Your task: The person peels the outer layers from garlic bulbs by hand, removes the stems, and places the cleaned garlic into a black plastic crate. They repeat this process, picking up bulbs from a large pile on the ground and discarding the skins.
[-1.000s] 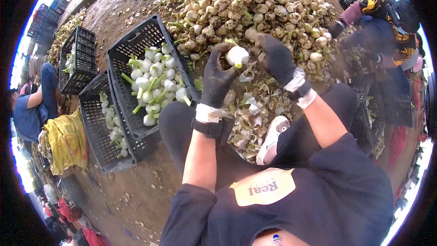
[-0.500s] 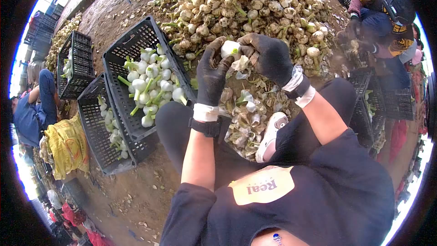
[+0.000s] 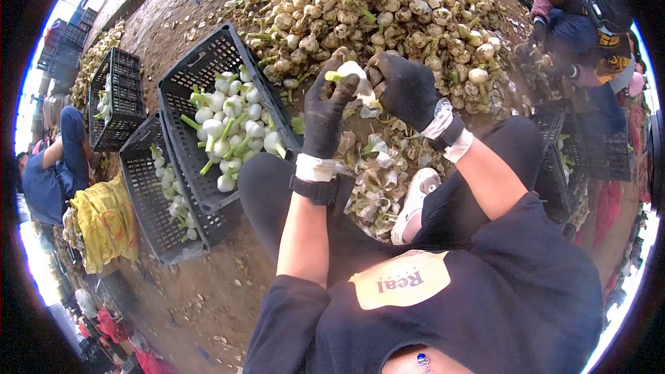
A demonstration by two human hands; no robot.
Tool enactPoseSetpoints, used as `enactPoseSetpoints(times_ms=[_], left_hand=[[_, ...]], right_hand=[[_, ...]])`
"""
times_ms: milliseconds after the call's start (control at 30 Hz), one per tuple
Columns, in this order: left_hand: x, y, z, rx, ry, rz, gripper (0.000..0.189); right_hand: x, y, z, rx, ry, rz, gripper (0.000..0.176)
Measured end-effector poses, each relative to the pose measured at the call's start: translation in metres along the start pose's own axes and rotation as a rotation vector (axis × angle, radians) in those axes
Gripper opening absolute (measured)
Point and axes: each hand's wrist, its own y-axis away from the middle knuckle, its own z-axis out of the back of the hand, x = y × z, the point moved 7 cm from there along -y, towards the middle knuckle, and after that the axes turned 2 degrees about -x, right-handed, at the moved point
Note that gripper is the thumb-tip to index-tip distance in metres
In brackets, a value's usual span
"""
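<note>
In my gloved left hand point(image 3: 324, 112) is a white garlic bulb point(image 3: 352, 69), gripped between thumb and fingers, its short green stem pointing left. My gloved right hand point(image 3: 407, 91) is closed just beside the bulb, its fingertips pinching a loose strip of garlic skin point(image 3: 369, 95) that hangs below. Part of the bulb's right side is hidden by skin and fingers. Under both hands, a heap of peeled skins point(image 3: 377, 194) lies on the ground between my legs.
Ahead rises a large pile of unpeeled garlic point(image 3: 388, 10). To my left, a black crate point(image 3: 201, 55) holds cleaned bulbs, overlapping another crate point(image 3: 149, 215). A yellow sack point(image 3: 104, 225) and a seated person point(image 3: 52, 176) are further left. Another person point(image 3: 582, 34) works at right near crates point(image 3: 554, 166).
The bulb has turned in my left hand, so its green stem now points left. My right hand has shifted slightly right, and skin now hangs from the bulb's right side.
</note>
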Motion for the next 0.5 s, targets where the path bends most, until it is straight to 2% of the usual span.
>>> enactPoseSetpoints(times_ms=[67,100,167,200,267,400,500], left_hand=[[-0.019,0.006,-0.003,0.050,0.020,-0.273,0.058],[-0.019,0.005,-0.002,0.049,0.020,-0.272,0.058],[-0.024,-0.001,0.004,-0.095,-0.018,-0.214,0.060],[-0.018,-0.005,0.005,-0.098,-0.016,-0.212,0.060],[-0.027,-0.006,0.001,-0.107,-0.272,-0.458,0.062],[-0.031,0.004,-0.002,-0.127,-0.350,-0.424,0.057],[-0.021,0.001,0.001,-0.080,-0.303,-0.473,0.055]], right_hand=[[-0.004,-0.002,0.000,0.030,0.005,-0.074,0.012],[-0.007,-0.003,0.003,0.013,-0.109,-0.116,0.015],[0.003,-0.008,0.019,-0.006,-0.356,-0.167,0.019],[0.004,-0.008,0.018,-0.002,-0.355,-0.166,0.019],[0.010,-0.006,0.017,0.015,-0.303,-0.069,0.018],[0.004,-0.002,0.012,0.061,-0.133,-0.008,0.012],[0.007,-0.005,0.017,0.099,-0.249,-0.017,0.013]])
